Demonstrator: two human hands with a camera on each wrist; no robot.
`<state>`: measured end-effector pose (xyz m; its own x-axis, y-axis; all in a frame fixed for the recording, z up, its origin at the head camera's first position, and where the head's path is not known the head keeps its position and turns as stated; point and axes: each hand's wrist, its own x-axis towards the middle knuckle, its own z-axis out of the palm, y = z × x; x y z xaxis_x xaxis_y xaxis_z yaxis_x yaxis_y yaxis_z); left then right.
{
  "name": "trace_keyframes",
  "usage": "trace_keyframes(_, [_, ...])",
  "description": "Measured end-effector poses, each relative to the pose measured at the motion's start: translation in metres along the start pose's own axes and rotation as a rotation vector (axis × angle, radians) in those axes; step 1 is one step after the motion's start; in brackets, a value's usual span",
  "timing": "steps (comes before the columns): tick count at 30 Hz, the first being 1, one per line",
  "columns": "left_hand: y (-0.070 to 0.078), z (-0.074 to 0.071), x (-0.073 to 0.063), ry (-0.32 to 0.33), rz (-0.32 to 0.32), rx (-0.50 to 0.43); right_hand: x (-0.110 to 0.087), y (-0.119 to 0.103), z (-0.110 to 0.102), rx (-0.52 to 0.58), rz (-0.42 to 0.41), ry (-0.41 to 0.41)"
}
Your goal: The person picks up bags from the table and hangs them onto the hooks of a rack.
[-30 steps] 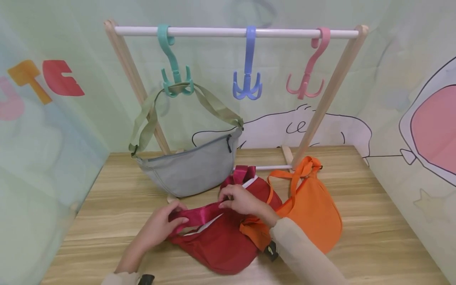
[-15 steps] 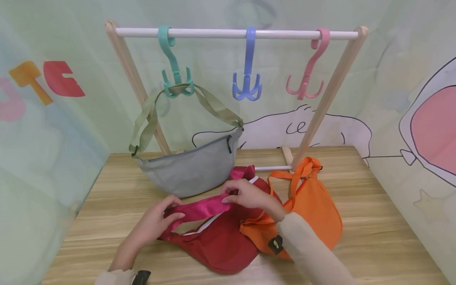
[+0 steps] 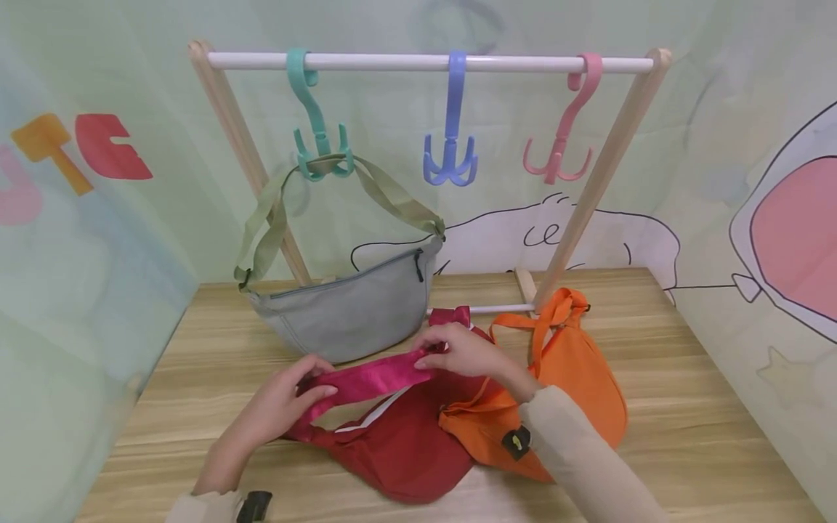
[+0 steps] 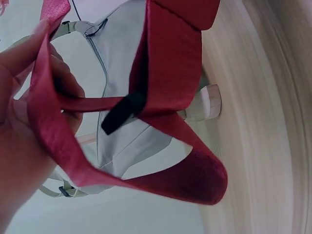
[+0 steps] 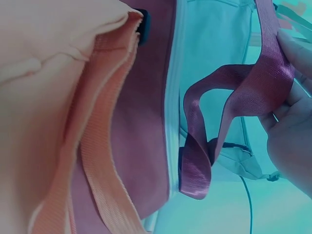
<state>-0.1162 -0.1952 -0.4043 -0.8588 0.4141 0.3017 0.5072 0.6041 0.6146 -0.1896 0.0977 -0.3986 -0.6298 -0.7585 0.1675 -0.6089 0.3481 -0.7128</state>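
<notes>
A dark red bag [image 3: 408, 450] with a white zipper lies on the table, and its magenta strap [image 3: 374, 379] is stretched between both hands. My left hand [image 3: 281, 399] grips the strap's left part between thumb and fingers; in the left wrist view the strap [image 4: 58, 141] loops past the fingers. Further right, my right hand [image 3: 461, 356] pinches the strap near the bag's upper end. An orange bag [image 3: 575, 385] lies under the right forearm, partly against the red one. Behind the hands, a grey bag [image 3: 353, 309] hangs by its green strap from a teal hook [image 3: 320, 156].
A rack with a white bar [image 3: 386, 62] and wooden posts [image 3: 608, 167] stands at the table's back. A blue hook [image 3: 451, 160] and a pink hook [image 3: 559, 149] hang from the bar. The wooden table [image 3: 693, 436] runs to printed cloth walls.
Both hands have lifted the magenta strap slightly and drawn it straighter. The left hand moved a little left, the right hand a little up and right. More of the orange bag shows.
</notes>
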Motion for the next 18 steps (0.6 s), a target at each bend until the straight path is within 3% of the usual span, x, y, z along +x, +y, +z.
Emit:
trace_keyframes(8, [0.001,-0.005,0.004,-0.023,-0.027,0.009,0.0,-0.006,-0.01,-0.015,-0.034,0.012])
trace_keyframes(18, [0.008,-0.013,0.012,0.004,0.035,-0.005,0.0,-0.012,-0.022,-0.008,-0.022,0.031])
